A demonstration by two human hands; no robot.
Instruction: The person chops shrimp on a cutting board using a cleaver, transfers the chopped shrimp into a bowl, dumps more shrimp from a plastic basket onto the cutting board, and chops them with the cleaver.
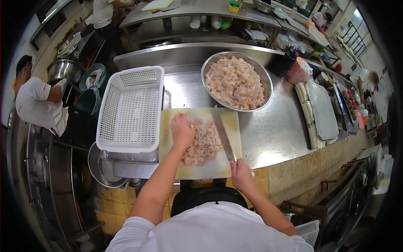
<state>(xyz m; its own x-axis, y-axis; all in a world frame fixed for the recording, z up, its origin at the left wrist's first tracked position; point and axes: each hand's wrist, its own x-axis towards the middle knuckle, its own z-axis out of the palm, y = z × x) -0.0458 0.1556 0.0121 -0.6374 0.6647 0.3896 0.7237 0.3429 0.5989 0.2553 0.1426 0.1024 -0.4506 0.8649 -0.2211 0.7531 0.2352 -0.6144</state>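
Note:
On a white cutting board [168, 164] with yellowish stains lies a spread of pale pink peeled shrimp [204, 145]. My left hand [183, 131] is at the far left side of this spread, its fingers bent in around some shrimp; the fingertips are partly hidden. In my right hand [242, 175], at the board's near right edge, is the handle of a long, wide-bladed knife [223, 136]. Its blade lies along the right side of the shrimp, pointing away from me. A big steel bowl [204, 82] heaped with peeled shrimp stands beyond the board.
A white perforated basket [131, 105] stands left of the board on a metal container [130, 157]. A steel pot [100, 170] is below it. Lidded trays [321, 111] and a bagged item [299, 70] sit at the right. Co-workers [40, 101] stand left, at the back and right.

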